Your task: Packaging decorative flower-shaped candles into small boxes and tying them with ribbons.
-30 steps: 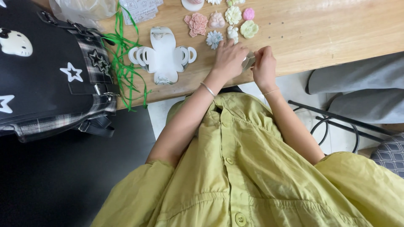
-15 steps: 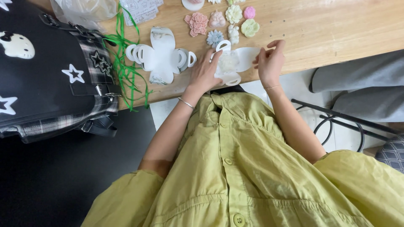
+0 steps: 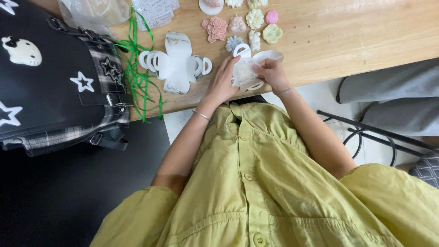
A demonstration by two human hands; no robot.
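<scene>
My left hand (image 3: 224,78) and my right hand (image 3: 270,71) meet at the front edge of the wooden table (image 3: 356,36), both gripping a small white paper box (image 3: 249,68) with looped handles. Inside the box sits a pale, translucent lump, partly hidden by my fingers. A second white paper box (image 3: 176,64) lies unfolded flat to the left of my left hand. Behind my hands lie several small flower-shaped pieces (image 3: 242,25) in pink, white and pale green.
A black bag (image 3: 50,87) with white stars and a plaid flap fills the left. Green ribbon (image 3: 137,73) trails beside it. A clear plastic bag (image 3: 93,11) and a printed sheet (image 3: 155,11) lie at the back. Grey chair parts (image 3: 388,100) stand right.
My hands have drawn together and lifted the small white box open near the table edge. It now sits between both hands with the pale lump in it.
</scene>
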